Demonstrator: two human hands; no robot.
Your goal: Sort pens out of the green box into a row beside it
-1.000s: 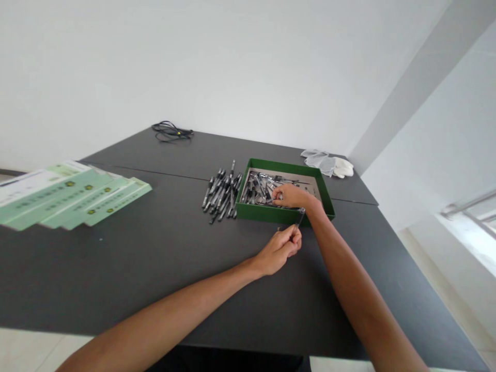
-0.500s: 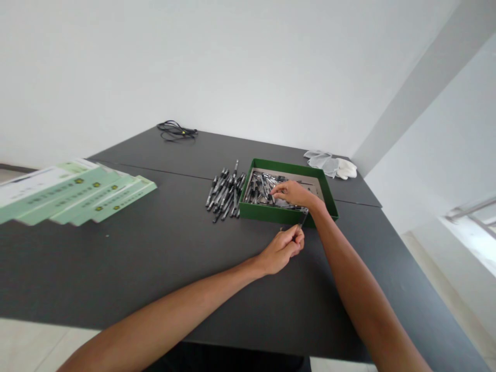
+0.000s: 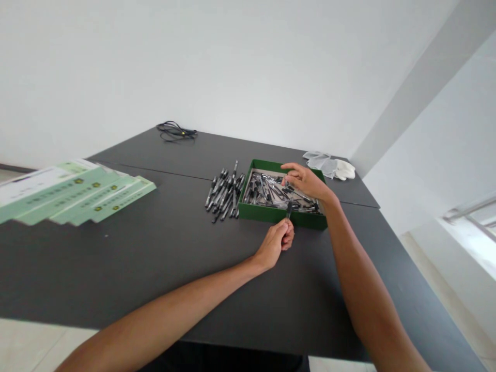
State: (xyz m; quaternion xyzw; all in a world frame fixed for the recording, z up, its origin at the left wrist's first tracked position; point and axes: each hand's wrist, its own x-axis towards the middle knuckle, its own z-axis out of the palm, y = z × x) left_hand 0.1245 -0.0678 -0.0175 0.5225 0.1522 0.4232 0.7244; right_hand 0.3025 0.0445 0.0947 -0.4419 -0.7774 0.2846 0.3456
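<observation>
My left hand (image 3: pixel 277 242) rests on the dark table (image 3: pixel 155 258) just in front of a green box (image 3: pixel 277 214). Its fingers are closed round a black pen (image 3: pixel 289 209) that stands nearly upright. The box holds several black pens and pen parts (image 3: pixel 267 188). My right hand (image 3: pixel 306 181) hovers over the box's right half, thumb and fingers pinched on a small dark part whose shape I cannot make out. A loose pile of black pens (image 3: pixel 227 191) lies on the table against the box's left side.
Fanned green-and-white flat cartons (image 3: pixel 70 194) lie at the left edge. A coiled black cable (image 3: pixel 176 130) sits at the far edge. White gloves (image 3: pixel 331 164) lie behind the box at the far right corner. A seam crosses the table.
My right hand has lifted out of the box and moved back with a small part pinched. My left hand has shifted slightly left and turned the pen more upright.
</observation>
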